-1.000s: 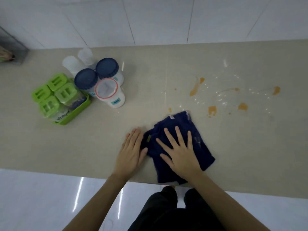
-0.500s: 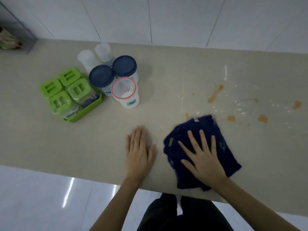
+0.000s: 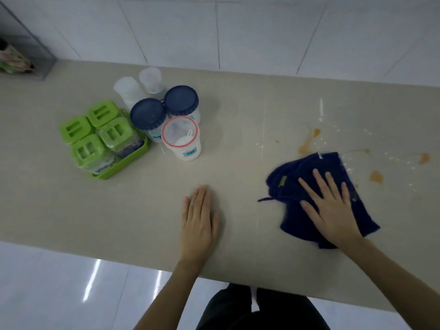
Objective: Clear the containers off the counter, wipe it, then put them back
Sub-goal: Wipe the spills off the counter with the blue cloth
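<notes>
Cloth [image 3: 307, 186], dark blue and crumpled, lies on the tabletop [image 3: 142, 210] at the near edge of the orange spills [image 3: 308, 142], pressed flat under the right hand [image 3: 331, 208], fingers spread. The left hand [image 3: 198, 222] rests open and empty on bare surface, well apart. The containers [image 3: 152, 120] stand grouped at the far left, clear of the mess. Wiping looks to be the step in hand; next, the cloth likely needs pushing outward across the stains.
</notes>
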